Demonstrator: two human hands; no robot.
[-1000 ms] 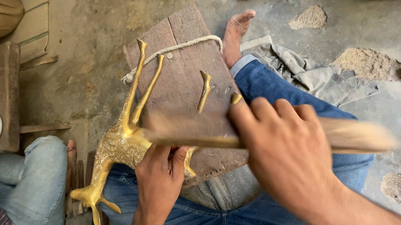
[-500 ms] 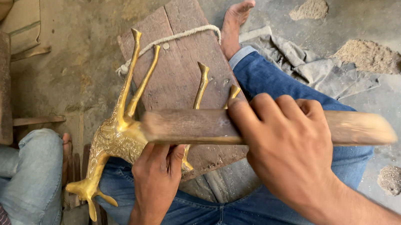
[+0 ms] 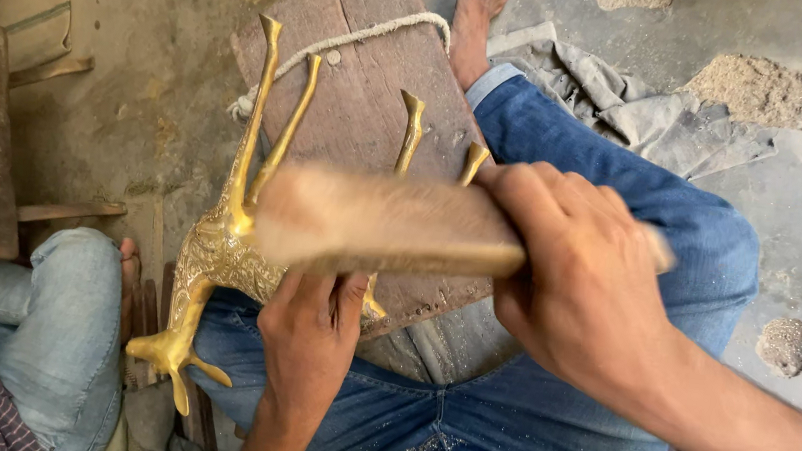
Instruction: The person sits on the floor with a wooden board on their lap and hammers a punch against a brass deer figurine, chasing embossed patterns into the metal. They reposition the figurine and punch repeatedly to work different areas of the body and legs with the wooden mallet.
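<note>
We grip wooden file block (image 3: 390, 229) in right hand (image 3: 586, 277), fingers clamped round its end. Left hand (image 3: 308, 331) fingers clamped on brass animal figure (image 3: 228, 246), under block, legs pointing away over wooden board (image 3: 367, 81).

Glossy, embossed brass figurine (image 3: 216, 255); matt wooden stick (image 3: 381, 228); rough, weathered wooden board (image 3: 367, 81).

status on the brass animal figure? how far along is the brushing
Done: the legs of the brass figure already shine gold. In hand: the left hand steadies the body on the wooden board, and the right hand holds the motion-blurred wooden brush across it. Left: cannot tell; the brush hides the body.
</note>
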